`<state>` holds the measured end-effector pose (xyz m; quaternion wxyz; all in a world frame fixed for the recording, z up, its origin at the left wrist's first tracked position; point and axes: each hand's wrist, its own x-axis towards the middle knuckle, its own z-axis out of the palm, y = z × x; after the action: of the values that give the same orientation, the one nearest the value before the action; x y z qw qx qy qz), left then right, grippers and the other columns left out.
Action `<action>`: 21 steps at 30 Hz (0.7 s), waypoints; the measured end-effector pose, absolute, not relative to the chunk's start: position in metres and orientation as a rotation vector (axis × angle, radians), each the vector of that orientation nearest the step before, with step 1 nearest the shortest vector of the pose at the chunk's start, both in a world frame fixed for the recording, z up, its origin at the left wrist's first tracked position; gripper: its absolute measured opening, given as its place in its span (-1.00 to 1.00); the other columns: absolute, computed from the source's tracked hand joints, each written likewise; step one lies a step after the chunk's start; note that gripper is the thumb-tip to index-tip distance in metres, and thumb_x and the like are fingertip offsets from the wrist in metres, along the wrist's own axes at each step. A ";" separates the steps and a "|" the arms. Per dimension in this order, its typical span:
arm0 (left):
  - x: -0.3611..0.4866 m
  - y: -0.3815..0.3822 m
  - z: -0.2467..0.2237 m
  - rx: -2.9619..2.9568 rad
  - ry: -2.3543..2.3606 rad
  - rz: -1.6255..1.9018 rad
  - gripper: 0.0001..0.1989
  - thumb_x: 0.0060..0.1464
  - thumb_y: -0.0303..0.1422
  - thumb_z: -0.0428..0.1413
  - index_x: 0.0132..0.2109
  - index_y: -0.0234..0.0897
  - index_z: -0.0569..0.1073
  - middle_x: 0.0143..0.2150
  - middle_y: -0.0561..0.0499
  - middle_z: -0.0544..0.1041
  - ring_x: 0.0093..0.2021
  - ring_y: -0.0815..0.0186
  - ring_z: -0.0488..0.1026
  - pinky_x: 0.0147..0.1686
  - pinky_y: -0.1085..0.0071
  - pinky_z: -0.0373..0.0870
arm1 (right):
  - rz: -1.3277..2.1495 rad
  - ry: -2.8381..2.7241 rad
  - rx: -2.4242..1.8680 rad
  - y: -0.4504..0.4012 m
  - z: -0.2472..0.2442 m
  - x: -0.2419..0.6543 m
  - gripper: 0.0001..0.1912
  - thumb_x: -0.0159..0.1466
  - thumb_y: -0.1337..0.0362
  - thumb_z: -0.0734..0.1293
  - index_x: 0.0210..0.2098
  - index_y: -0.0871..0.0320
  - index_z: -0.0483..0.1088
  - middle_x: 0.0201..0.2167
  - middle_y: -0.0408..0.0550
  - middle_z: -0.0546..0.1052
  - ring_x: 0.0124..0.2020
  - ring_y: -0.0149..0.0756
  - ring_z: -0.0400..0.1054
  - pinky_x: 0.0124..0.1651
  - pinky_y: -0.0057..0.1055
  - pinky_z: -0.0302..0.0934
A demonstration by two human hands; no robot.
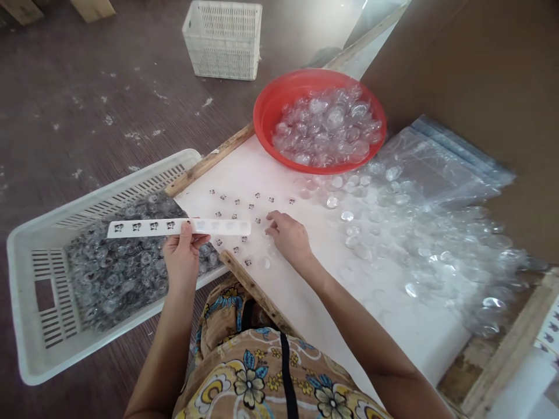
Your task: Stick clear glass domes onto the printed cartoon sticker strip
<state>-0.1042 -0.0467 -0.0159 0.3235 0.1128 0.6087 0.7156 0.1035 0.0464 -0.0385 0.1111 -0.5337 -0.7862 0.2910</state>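
My left hand (182, 256) pinches a long white strip (144, 228) from below, near its middle. Small dark printed figures line the strip's left part; its right part looks pale. My right hand (290, 237) is over the white tabletop (305, 302), just right of the strip's end, with fingers bent and thumb and fingertips close together; whether anything small is between them is too small to tell. Around it lie several clear discs with the same dark figures (271, 199). Many plain clear discs (410, 250) spread over the right side of the table.
A red basin (262, 125) of clear pieces stands at the table's back. The white basket (26, 302) at left holds many dark-printed clear pieces. Flat plastic bags (441, 163) lie at right. Another white crate (225, 52) is on the floor behind. Wooden strips (257, 294) edge the table.
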 end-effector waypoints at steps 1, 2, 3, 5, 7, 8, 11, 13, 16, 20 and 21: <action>-0.101 -0.047 -0.016 0.306 1.595 1.867 -0.60 -0.21 -0.07 0.37 -0.36 -0.32 0.54 -0.40 -0.02 0.60 -0.52 0.39 0.50 -0.47 0.46 0.53 | 0.870 -2.281 -1.578 0.048 -0.036 0.105 -0.77 0.23 0.45 0.29 -0.14 0.10 0.42 -0.26 -0.06 0.55 -0.29 -0.24 0.42 -0.25 -0.36 0.21; -0.098 -0.048 -0.016 0.324 1.595 1.849 -0.60 -0.19 -0.08 0.37 -0.35 -0.32 0.55 -0.37 -0.03 0.61 -0.51 0.37 0.51 -0.47 0.45 0.54 | 0.879 -2.243 -1.583 0.048 -0.033 0.107 -0.78 0.24 0.46 0.28 -0.15 0.11 0.43 -0.26 -0.05 0.56 -0.28 -0.22 0.43 -0.23 -0.35 0.21; -0.095 -0.049 -0.017 0.350 1.600 1.821 -0.61 -0.16 -0.08 0.35 -0.33 -0.33 0.56 -0.35 -0.06 0.62 -0.49 0.36 0.52 -0.47 0.45 0.54 | 0.891 -2.195 -1.570 0.048 -0.028 0.108 -0.80 0.26 0.45 0.26 -0.17 0.11 0.43 -0.25 -0.04 0.57 -0.26 -0.22 0.43 -0.21 -0.33 0.22; -0.086 -0.051 -0.018 0.423 1.619 1.745 -0.61 -0.09 -0.07 0.31 -0.29 -0.34 0.58 -0.29 -0.10 0.63 -0.44 0.31 0.55 -0.45 0.43 0.55 | 0.955 -2.083 -1.472 0.044 -0.016 0.108 -0.84 0.30 0.40 0.23 -0.22 0.11 0.44 -0.25 -0.05 0.58 -0.26 -0.24 0.44 -0.18 -0.33 0.24; -0.076 -0.053 -0.020 0.512 1.632 1.666 -0.62 -0.03 -0.07 0.27 -0.26 -0.33 0.59 -0.22 -0.12 0.63 -0.40 0.27 0.57 -0.44 0.41 0.56 | 1.059 -2.002 -1.300 0.038 -0.002 0.102 -0.87 0.30 0.33 0.26 -0.20 0.10 0.44 -0.25 -0.07 0.58 -0.25 -0.27 0.45 -0.16 -0.35 0.27; -0.070 -0.054 -0.020 0.559 1.634 1.626 -0.63 -0.01 -0.07 0.26 -0.25 -0.32 0.60 -0.19 -0.13 0.63 -0.39 0.27 0.57 -0.43 0.40 0.57 | 1.110 -1.990 -1.204 0.034 0.005 0.098 -0.86 0.29 0.31 0.29 -0.17 0.09 0.44 -0.24 -0.07 0.58 -0.24 -0.28 0.45 -0.15 -0.36 0.28; -0.056 -0.054 -0.020 0.654 1.615 1.539 -0.64 0.02 -0.07 0.24 -0.24 -0.31 0.60 -0.19 -0.12 0.63 -0.42 0.25 0.57 -0.42 0.35 0.58 | 1.193 -2.014 -0.970 0.025 0.016 0.084 -0.85 0.29 0.33 0.30 -0.14 0.07 0.44 -0.18 -0.09 0.58 -0.17 -0.30 0.44 -0.09 -0.36 0.30; -0.050 -0.054 -0.020 0.634 1.561 1.545 -0.62 0.03 -0.04 0.23 -0.27 -0.32 0.60 -0.25 -0.13 0.63 -0.43 0.23 0.57 -0.40 0.33 0.59 | 1.200 -2.023 -0.897 0.021 0.017 0.078 -0.85 0.33 0.38 0.25 -0.17 0.06 0.43 -0.16 -0.11 0.58 -0.13 -0.32 0.44 -0.06 -0.36 0.29; -0.046 -0.055 -0.020 0.538 1.439 1.601 -0.53 0.04 0.05 0.17 -0.29 -0.33 0.58 -0.32 -0.13 0.62 -0.41 0.19 0.58 -0.39 0.30 0.59 | 1.154 -2.055 -0.895 0.018 0.014 0.078 -0.83 0.35 0.40 0.23 -0.15 0.07 0.42 -0.13 -0.07 0.57 -0.11 -0.31 0.42 -0.04 -0.34 0.29; -0.047 -0.057 -0.025 0.516 1.428 1.600 -0.52 0.07 0.06 0.14 -0.25 -0.32 0.58 -0.38 -0.12 0.61 -0.39 0.16 0.59 -0.43 0.32 0.57 | 1.137 -2.074 -0.907 0.017 0.009 0.082 -0.78 0.32 0.45 0.24 -0.12 0.09 0.41 -0.12 -0.04 0.54 -0.10 -0.29 0.42 -0.04 -0.33 0.31; -0.047 -0.057 -0.027 0.529 1.455 1.584 -0.52 0.08 0.06 0.14 -0.25 -0.32 0.57 -0.38 -0.13 0.61 -0.38 0.15 0.60 -0.44 0.33 0.57 | 1.145 -2.064 -0.897 0.017 0.008 0.082 -0.76 0.30 0.47 0.24 -0.11 0.09 0.40 -0.11 -0.05 0.54 -0.09 -0.30 0.41 -0.03 -0.34 0.31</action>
<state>-0.0473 -0.0573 -0.0267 0.4469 0.2137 0.5878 0.6396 0.0825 0.0167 0.0083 0.3034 -0.3384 -0.7789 0.4320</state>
